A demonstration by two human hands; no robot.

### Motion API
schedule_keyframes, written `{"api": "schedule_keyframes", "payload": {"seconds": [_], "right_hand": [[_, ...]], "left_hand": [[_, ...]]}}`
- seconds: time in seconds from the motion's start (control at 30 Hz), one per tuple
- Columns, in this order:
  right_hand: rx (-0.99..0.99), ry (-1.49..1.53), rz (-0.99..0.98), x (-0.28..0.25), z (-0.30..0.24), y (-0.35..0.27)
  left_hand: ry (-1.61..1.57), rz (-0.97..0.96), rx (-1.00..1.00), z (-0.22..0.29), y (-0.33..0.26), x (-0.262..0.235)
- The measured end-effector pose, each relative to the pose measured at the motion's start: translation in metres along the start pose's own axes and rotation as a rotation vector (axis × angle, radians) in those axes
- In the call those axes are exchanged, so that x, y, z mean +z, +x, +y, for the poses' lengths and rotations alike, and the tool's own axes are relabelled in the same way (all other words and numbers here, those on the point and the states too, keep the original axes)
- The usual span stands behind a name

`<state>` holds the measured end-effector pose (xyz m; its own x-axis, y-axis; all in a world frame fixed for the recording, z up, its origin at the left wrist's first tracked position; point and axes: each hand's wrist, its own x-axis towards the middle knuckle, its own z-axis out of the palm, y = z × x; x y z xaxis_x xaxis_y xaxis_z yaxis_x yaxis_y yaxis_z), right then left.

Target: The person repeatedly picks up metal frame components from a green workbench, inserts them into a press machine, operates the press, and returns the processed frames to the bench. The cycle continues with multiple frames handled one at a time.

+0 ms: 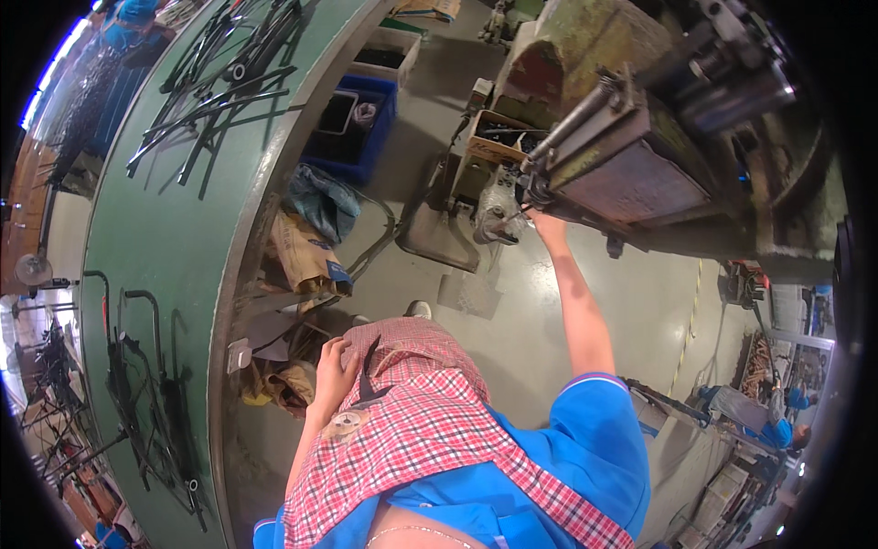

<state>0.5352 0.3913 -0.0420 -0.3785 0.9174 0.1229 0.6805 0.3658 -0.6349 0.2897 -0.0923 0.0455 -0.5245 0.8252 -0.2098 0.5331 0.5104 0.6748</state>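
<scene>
My right arm stretches forward to a large, worn machine. The right hand is at the machine's lower front, by a thin metal rod and a grey, plastic-wrapped part. Its fingertips are hidden there, so any grip cannot be made out. My left hand hangs low in front of my red checked apron, its fingers loosely bent and apart, with nothing visible in them. Beside it, a dark pointed strip lies against the apron.
A green-topped bench runs along my left, bearing black tubular metal frames and more black metal parts. Beyond its edge stand a blue crate and paper sacks. A cardboard box sits by the machine. Another person is at far right.
</scene>
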Motion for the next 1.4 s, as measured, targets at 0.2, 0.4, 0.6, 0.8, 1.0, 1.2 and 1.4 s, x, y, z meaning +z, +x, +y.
{"api": "schedule_keyframes", "payload": {"seconds": [0.2,0.4,0.6,0.8,1.0,1.2,1.4], "right_hand": [[0.311,1.026,-0.250,-0.093,-0.117,-0.036],[0.460,1.047,-0.300,-0.082,-0.148,-0.041],[-0.060,0.255,0.187,-0.044,-0.151,-0.099],[-0.745,0.059,0.224,-0.037,-0.330,-0.211],[-0.916,0.230,-0.312,0.108,-0.457,-0.292],[-0.903,0.187,-0.581,0.220,-0.549,-0.352],[-0.780,0.075,-0.690,0.287,-0.587,-0.379]], "left_hand": [[-0.022,-0.057,0.058,0.015,0.018,0.011],[-0.014,0.076,0.044,-0.013,0.001,0.021],[0.006,-0.052,-0.125,-0.039,-0.051,-0.019],[-0.181,0.283,-0.128,-0.108,-0.087,-0.061],[-0.280,0.970,-0.279,-0.219,-0.146,-0.253],[-0.015,1.820,-0.510,-0.418,-0.283,-0.478],[0.137,1.811,-1.094,-0.546,-0.449,-0.628]]}}
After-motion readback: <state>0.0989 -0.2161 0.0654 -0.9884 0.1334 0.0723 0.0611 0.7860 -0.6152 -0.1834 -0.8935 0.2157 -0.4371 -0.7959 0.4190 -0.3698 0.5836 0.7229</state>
